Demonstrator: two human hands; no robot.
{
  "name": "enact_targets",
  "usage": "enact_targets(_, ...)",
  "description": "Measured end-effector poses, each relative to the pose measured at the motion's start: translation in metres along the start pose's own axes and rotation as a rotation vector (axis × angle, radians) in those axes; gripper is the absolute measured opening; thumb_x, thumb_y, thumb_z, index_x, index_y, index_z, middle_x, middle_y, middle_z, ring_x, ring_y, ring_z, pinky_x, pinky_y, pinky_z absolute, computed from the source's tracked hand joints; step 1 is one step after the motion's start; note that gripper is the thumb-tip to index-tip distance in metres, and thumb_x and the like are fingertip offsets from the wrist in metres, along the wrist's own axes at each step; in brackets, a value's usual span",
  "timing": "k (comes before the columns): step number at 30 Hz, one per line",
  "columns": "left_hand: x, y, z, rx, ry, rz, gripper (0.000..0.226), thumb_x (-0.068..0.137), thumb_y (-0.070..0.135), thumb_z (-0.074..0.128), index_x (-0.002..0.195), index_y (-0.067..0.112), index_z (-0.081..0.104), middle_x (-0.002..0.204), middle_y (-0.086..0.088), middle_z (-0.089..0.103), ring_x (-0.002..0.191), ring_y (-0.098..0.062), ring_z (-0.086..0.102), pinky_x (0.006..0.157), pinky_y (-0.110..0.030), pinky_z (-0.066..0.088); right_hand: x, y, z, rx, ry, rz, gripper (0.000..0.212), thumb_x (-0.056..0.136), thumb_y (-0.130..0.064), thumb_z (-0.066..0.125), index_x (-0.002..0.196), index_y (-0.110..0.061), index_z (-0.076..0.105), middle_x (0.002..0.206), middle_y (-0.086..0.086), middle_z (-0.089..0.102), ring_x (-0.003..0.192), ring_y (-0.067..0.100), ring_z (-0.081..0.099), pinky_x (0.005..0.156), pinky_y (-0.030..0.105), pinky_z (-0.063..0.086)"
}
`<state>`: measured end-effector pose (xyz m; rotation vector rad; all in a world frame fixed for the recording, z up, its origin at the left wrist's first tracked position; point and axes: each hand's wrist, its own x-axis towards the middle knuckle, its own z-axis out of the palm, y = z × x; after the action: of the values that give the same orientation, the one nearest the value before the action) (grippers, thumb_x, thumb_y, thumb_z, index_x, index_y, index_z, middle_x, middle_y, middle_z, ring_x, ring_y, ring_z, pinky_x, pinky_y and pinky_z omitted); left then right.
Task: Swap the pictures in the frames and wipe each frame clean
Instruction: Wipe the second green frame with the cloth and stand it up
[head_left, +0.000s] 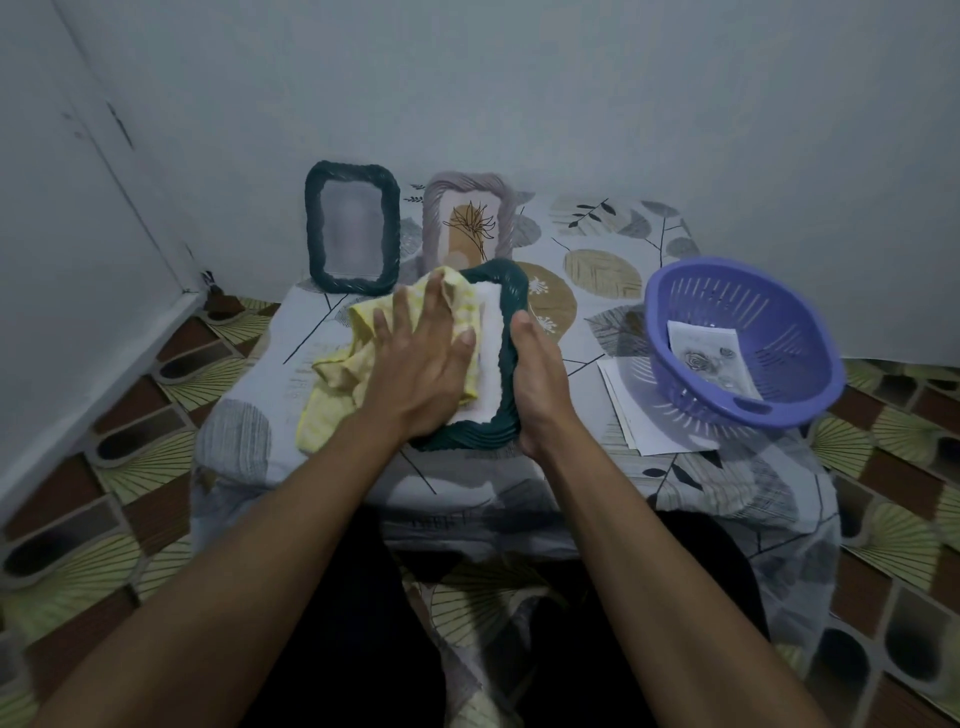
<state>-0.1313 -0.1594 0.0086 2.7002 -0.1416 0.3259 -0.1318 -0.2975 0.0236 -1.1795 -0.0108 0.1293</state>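
A dark green frame lies flat on the cloth-covered table in front of me, with a white inside showing. My left hand presses a yellow cloth flat onto it, fingers spread. My right hand grips the frame's right edge. Against the back wall stand another dark green frame with a pale blurred inside and a light mauve frame holding a picture of a brown flower.
A purple plastic colander sits at the right of the table with a rose picture inside. White paper sheets lie under it. A leaf-patterned cloth covers the table. Walls close in behind and at the left.
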Motion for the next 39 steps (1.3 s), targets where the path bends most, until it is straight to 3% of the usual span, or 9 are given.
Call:
enact_targets(4, -0.031, 0.025, 0.016, -0.034, -0.064, 0.385, 0.069, 0.100, 0.045, 0.009, 0.156, 0.007, -0.004, 0.165, -0.003, -0.013, 0.151, -0.019, -0.017, 0.123, -0.046, -0.004, 0.007, -0.019, -0.012, -0.075, 0.078, -0.078, 0.034, 0.108, -0.027, 0.036, 0.114, -0.011, 0.066, 0.099, 0.001, 0.075, 0.097, 0.019, 0.071, 0.093, 0.041, 0.055)
enact_targets(7, -0.046, 0.020, 0.027, -0.055, -0.144, 0.508, 0.066, 0.102, 0.048, 0.013, 0.156, 0.016, -0.007, 0.165, 0.007, -0.011, 0.151, -0.015, -0.014, 0.123, -0.041, -0.003, 0.012, -0.022, -0.027, -0.102, 0.132, -0.094, 0.035, 0.108, -0.027, 0.036, 0.120, -0.009, 0.063, 0.112, 0.008, 0.072, 0.106, 0.023, 0.069, 0.095, 0.042, 0.054)
enact_targets(11, -0.025, 0.003, 0.023, 0.109, -0.076, 0.241, 0.070, 0.097, 0.060, 0.001, 0.156, 0.025, -0.013, 0.161, 0.014, -0.021, 0.149, -0.012, -0.021, 0.122, -0.048, -0.002, 0.006, -0.017, -0.031, -0.097, 0.109, -0.081, 0.035, 0.109, -0.026, 0.034, 0.122, -0.007, 0.061, 0.110, 0.010, 0.072, 0.102, 0.026, 0.069, 0.091, 0.042, 0.055)
enact_targets(15, 0.005, 0.016, 0.008, 0.121, 0.036, 0.015, 0.076, 0.102, 0.050, 0.029, 0.157, 0.014, -0.009, 0.166, -0.005, -0.009, 0.151, -0.024, -0.016, 0.121, -0.046, -0.003, -0.003, -0.015, -0.018, -0.064, 0.052, -0.057, 0.034, 0.109, -0.025, 0.035, 0.122, -0.009, 0.062, 0.117, 0.011, 0.071, 0.109, 0.027, 0.067, 0.097, 0.043, 0.054)
enact_targets(22, -0.042, 0.029, 0.030, -0.002, -0.070, 0.490, 0.061, 0.103, 0.035, 0.019, 0.154, 0.014, -0.006, 0.164, 0.002, -0.011, 0.152, -0.017, -0.012, 0.123, -0.048, -0.001, 0.010, -0.038, -0.034, -0.094, 0.151, -0.171, 0.031, 0.108, -0.022, 0.036, 0.116, -0.008, 0.063, 0.107, 0.008, 0.072, 0.096, 0.019, 0.069, 0.087, 0.037, 0.055)
enact_targets(27, -0.036, 0.003, 0.026, 0.156, -0.079, 0.367, 0.066, 0.100, 0.054, 0.000, 0.158, 0.022, 0.005, 0.159, 0.022, -0.021, 0.150, -0.015, -0.019, 0.119, -0.054, -0.008, 0.011, -0.037, -0.045, -0.009, 0.142, -0.138, 0.035, 0.109, -0.024, 0.035, 0.125, -0.006, 0.060, 0.125, 0.015, 0.067, 0.114, 0.030, 0.065, 0.099, 0.046, 0.052)
enact_targets(30, -0.012, 0.010, 0.009, 0.265, -0.037, 0.168, 0.075, 0.094, 0.059, 0.003, 0.157, 0.020, -0.010, 0.164, 0.006, -0.018, 0.149, -0.026, -0.024, 0.118, -0.055, -0.013, 0.006, -0.031, -0.034, -0.067, 0.104, -0.101, 0.035, 0.108, -0.024, 0.036, 0.117, -0.003, 0.063, 0.110, 0.015, 0.072, 0.099, 0.027, 0.069, 0.086, 0.041, 0.056)
enact_targets(34, 0.014, 0.024, -0.009, 0.145, -0.024, 0.037, 0.113, 0.073, 0.084, 0.013, 0.155, 0.013, -0.017, 0.164, -0.006, -0.020, 0.148, -0.032, -0.024, 0.120, -0.052, -0.009, 0.001, -0.022, -0.015, -0.065, 0.060, -0.057, 0.037, 0.108, -0.024, 0.037, 0.124, -0.002, 0.062, 0.119, 0.017, 0.069, 0.112, 0.033, 0.065, 0.097, 0.045, 0.051)
enact_targets(39, -0.012, 0.040, 0.010, -0.006, 0.013, 0.314, 0.103, 0.083, 0.069, 0.033, 0.155, 0.013, -0.014, 0.163, -0.002, -0.021, 0.151, -0.023, -0.016, 0.123, -0.045, -0.001, 0.008, -0.034, -0.014, -0.080, 0.059, -0.124, 0.029, 0.107, -0.021, 0.040, 0.102, -0.012, 0.066, 0.096, 0.005, 0.071, 0.089, 0.018, 0.067, 0.084, 0.037, 0.053)
